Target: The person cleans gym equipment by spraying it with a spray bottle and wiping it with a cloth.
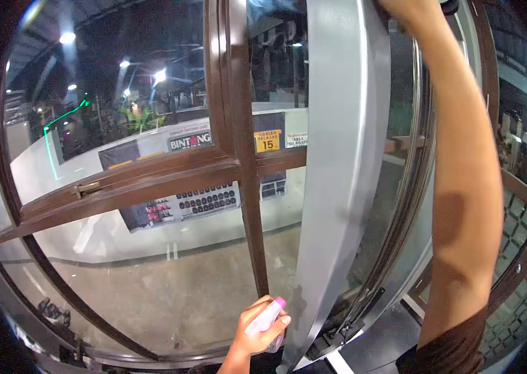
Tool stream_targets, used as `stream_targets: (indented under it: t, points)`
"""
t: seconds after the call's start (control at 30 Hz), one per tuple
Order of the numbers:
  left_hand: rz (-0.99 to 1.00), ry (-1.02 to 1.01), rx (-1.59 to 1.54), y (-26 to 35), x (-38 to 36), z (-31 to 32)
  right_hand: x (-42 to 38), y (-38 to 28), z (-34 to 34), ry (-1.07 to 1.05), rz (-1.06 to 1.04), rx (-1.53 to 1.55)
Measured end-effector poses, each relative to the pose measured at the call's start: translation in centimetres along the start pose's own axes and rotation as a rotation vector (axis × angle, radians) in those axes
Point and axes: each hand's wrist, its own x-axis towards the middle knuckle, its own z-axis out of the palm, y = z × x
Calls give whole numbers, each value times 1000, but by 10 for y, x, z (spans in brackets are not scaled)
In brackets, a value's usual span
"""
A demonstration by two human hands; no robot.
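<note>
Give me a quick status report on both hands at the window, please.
Left hand low, wrapped around clear plastic spray bottle with pink cap. Right hand raised to top of grey metal window frame, mostly out of view. Nothing between them.

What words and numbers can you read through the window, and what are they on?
"BINTANG": white letters on a dark banner on the low white wall outside.
"15": large number on a yellow sign; the small words above it are too blurred to read.
White sign beside it: red text, too blurred to read.
Spray bottle in the left hand: no readable label.
</note>
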Motion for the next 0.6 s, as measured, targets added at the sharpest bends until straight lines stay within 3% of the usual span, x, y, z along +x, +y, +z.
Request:
stream_targets:
  t: [0.1,0.17,0.23,0.47,0.6]
  points:
    - [3,9,-17,-4,3,-2,-44,-10,-5,-24,-19,-115]
    - [-5,16,-37,-6,3,-2,-94,-8,-10,-13,-174,-37]
    - [-47,11,-52,-6,3,-1,-146,-35,-35,-149,26,32]
    - [-119,35,-130,-11,-7,-7,-404,-116,-122,-362,343,69]
    - [-152,34,-126,-12,-13,-15,-411,-117,-118,-311,284,27]
